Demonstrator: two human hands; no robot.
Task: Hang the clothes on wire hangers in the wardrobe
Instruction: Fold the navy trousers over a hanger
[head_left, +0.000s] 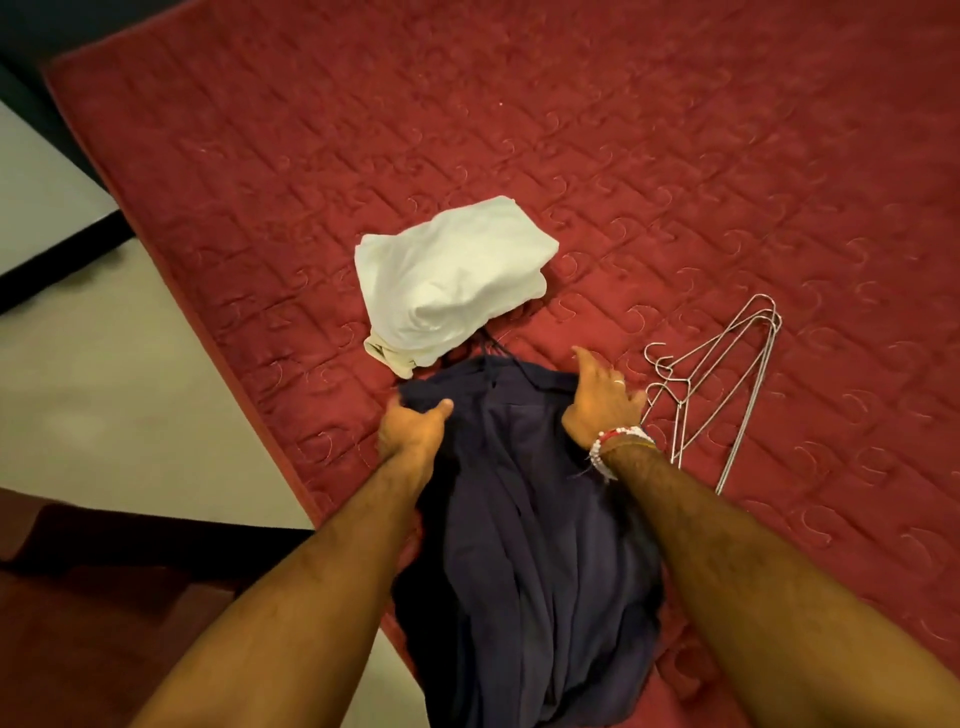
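Observation:
A dark navy garment (524, 519) lies lengthwise on the red quilted bed, its drawstring end pointing away from me. My left hand (410, 431) pinches the garment's top left corner, thumb over the cloth. On the top right corner rests my right hand (602, 400), fingers curled over the edge; beaded bracelets circle that wrist. A folded white cloth pile (452, 280) sits just beyond the navy garment. Several wire hangers (717, 384) lie in a loose bunch on the bed, right of my right hand and close to its fingers.
The red quilted bed cover (675, 156) fills most of the view. Its left edge runs diagonally beside pale floor tiles (130, 415). A dark wooden piece (93, 597) sits at the lower left, and a dark-edged white surface (41, 208) at the far left.

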